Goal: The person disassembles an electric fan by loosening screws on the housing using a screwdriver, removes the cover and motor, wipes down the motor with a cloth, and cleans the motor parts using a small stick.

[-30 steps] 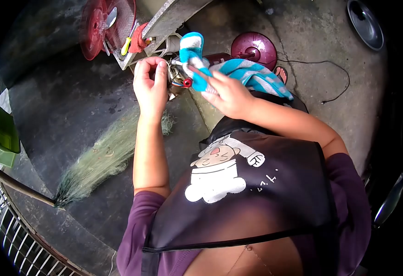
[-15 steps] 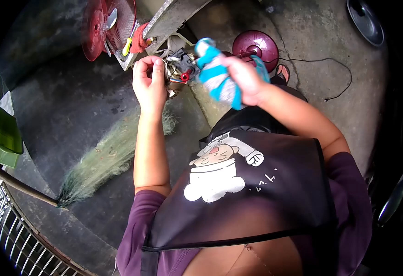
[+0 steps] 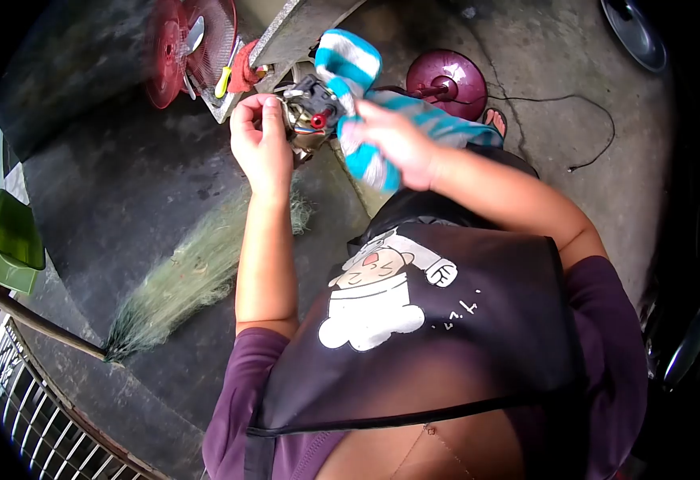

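In the head view, my left hand [image 3: 260, 142] is closed at the left side of a fan motor [image 3: 313, 108], a dark unit with exposed wires and a red knob-like part. The fingertips behind it are partly hidden. My right hand [image 3: 396, 146] grips a blue-and-grey striped cloth [image 3: 352, 62] close against the motor's right side. One end of the cloth stands up above the motor, while the rest trails to the right over my leg. Motion blurs the right fingers somewhat.
A red fan grille [image 3: 206, 48], a yellow-handled screwdriver [image 3: 223, 82] and a red cloth [image 3: 244, 68] are at upper left. Beyond my leg stands a maroon round base [image 3: 446, 80] with a cord [image 3: 598, 108]. A broom [image 3: 182, 272] and green bin [image 3: 14, 232] lie left.
My right hand has moved slightly left and down, closer to the motor. The striped cloth, bunched before, is now spread out further, up and to the right. My left hand stays almost in place.
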Tool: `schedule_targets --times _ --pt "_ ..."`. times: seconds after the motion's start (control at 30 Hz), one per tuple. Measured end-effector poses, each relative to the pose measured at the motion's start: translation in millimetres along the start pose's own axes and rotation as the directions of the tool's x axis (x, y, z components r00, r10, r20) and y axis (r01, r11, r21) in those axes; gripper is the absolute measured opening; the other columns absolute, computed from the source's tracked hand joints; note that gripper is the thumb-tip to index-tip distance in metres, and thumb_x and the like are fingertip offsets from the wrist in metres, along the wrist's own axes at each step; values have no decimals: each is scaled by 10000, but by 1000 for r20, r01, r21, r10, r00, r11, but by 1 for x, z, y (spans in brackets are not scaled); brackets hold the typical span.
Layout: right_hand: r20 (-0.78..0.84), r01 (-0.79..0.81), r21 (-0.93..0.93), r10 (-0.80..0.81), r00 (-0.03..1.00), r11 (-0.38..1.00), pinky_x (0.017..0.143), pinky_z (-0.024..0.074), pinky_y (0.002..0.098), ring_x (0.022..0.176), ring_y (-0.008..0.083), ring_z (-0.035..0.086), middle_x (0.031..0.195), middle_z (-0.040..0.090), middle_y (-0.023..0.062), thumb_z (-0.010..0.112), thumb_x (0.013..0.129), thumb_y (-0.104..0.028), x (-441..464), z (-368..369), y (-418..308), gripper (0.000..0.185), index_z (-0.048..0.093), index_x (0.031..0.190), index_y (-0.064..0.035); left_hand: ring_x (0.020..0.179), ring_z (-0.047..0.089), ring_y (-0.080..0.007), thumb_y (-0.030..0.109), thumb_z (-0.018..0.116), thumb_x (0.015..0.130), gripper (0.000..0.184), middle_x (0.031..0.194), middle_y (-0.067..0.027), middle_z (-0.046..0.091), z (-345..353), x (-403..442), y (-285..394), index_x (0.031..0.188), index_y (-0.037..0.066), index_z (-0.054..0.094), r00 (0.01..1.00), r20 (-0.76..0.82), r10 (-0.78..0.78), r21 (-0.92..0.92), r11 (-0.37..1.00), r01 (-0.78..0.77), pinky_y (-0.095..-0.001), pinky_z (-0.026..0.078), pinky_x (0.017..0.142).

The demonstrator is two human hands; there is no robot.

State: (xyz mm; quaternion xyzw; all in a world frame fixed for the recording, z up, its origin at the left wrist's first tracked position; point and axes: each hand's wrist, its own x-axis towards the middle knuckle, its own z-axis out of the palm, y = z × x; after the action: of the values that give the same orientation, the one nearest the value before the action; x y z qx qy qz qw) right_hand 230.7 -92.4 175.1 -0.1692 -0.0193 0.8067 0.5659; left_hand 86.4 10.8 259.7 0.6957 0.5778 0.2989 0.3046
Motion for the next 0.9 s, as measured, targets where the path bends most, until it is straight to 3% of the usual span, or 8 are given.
schedule_targets --times 0.23,0.33,0.4,0.47,0.53,0.67,0.77,0.9 --pt "3 -147 -457 166 986 877 858 449 241 936 67 567 1042 627 -7 601 956 -116 -45 -32 -7 411 527 1350 -23 746 513 -27 95 645 965 79 859 36 607 -7 -9 2 997 24 636 996 73 44 63 997 -49 -184 429 681" --pt "-139 -66 -313 23 990 947 910 461 260 1016 99 601 1117 653 38 574 953 -137 -47 -34 -1 429 517 1356 -4 768 533 -27 93 652 960 97 878 40 612 -15 -4 1 1027 24 642 993 106 52 22 998 -55 -186 445 704" --pt "-28 -118 162 124 992 980 960 467 286 1074 148 619 1154 664 72 533 944 -166 -40 -34 -5 450 511 1361 3 860 565 -68 128 722 906 211 968 5 627 -25 -7 12 1083 38 651 940 313 140 267 936 -228 -224 467 785" --pt "-9 -155 228 162 987 961 940 492 313 1053 179 639 1150 666 89 507 933 -186 -37 -29 -7 458 513 1351 2 1136 504 -255 165 811 743 478 1161 -95 592 -25 -17 35 1179 75 637 867 398 300 438 768 -467 -369 400 997" --pt "-48 -211 310 237 970 927 774 554 306 838 188 679 1005 685 85 517 928 -140 -40 -18 -13 281 630 1161 -32 1179 461 -291 142 802 730 528 1200 -109 567 -25 -28 40 1219 79 614 878 405 256 445 784 -433 -394 370 1031" --pt "-166 -125 -293 79 983 948 772 521 279 847 118 642 980 676 37 571 940 -139 -64 -10 -9 275 634 1172 -6 1208 432 -338 110 773 685 595 1266 -131 533 -34 -28 36 1250 103 587 852 464 244 325 847 -420 -436 375 1044" --pt "74 35 -629 15 997 777 808 493 280 899 91 606 1080 653 32 576 950 -129 -75 -2 0 462 516 1398 -35 1192 442 -330 73 765 667 601 1239 -132 537 -36 -24 32 1240 97 586 835 477 274 287 849 -443 -420 386 1031" --pt "240 320 -904 -282 929 284 756 515 359 869 247 648 1074 618 141 572 935 -141 -56 21 33 618 365 1515 -94 1170 456 -321 61 762 660 592 1211 -127 541 -39 -23 29 1226 88 589 820 514 253 263 863 -431 -406 398 1015"
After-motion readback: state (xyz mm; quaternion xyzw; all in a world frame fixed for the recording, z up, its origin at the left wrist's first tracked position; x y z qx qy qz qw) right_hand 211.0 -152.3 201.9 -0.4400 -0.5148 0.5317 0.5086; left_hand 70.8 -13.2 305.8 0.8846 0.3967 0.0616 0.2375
